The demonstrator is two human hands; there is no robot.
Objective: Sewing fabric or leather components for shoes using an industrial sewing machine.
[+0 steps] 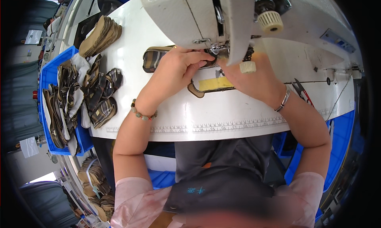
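I have the plaid shoe upper (154, 60) on the white sewing table (178, 111), at the needle end of the sewing machine (178, 11), its rounded end sticking out to the left from behind my wrist. My left hand (174, 67) is bent over it, thumb and fingers gripping its dark edge close by the presser foot. My right hand (256, 79) comes in from the other side; its fingertips are partly hidden by the machine, so I can't tell whether they grip anything. Just in front of the needle area lies a yellow strip (214, 84). Scissors (302, 93) lie near my right wrist. Over to my left, more plaid pieces (69, 97) fill a blue bin (43, 83), with a stack of tan soles (101, 36) beyond.
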